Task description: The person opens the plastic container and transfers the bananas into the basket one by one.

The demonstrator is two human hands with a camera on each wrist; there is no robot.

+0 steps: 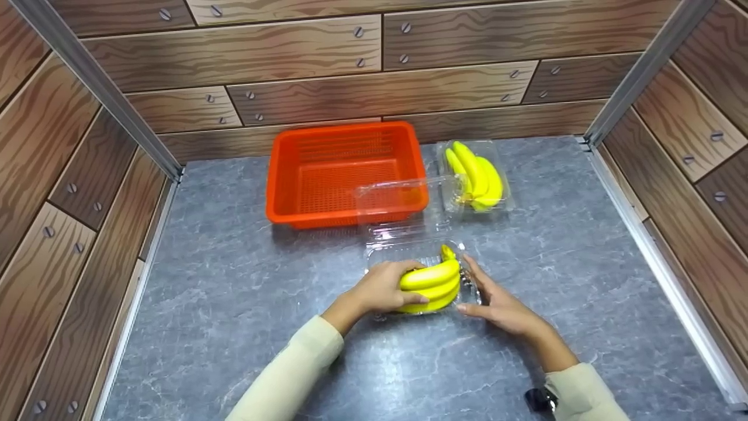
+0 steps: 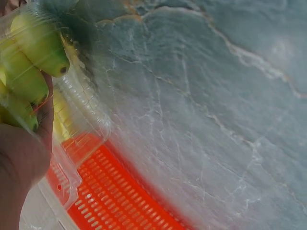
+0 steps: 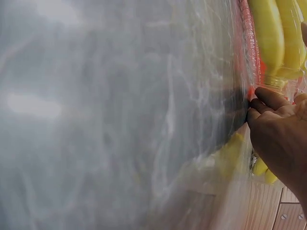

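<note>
My left hand (image 1: 387,287) grips a bunch of yellow bananas (image 1: 431,285) from its left side, fingers over the far side and thumb on the near side. The bunch sits in the base of a clear plastic clamshell box (image 1: 378,256), its stem end toward the back right. The transparent lid (image 1: 385,202) stands raised at the far side, by the red basket. At the box's right edge is my right hand (image 1: 501,305), fingers extended and thumb apart. In the right wrist view its fingertips (image 3: 261,98) touch the clear plastic. The left wrist view shows the banana tips (image 2: 41,45) through the plastic.
An orange-red plastic basket (image 1: 346,219) with slotted walls stands at the back. Right of it, a second banana bunch (image 1: 480,175) lies in another clear box. A small black object (image 1: 539,400) is by the right sleeve. Wood-patterned walls (image 1: 304,47) enclose the grey tabletop (image 1: 234,292).
</note>
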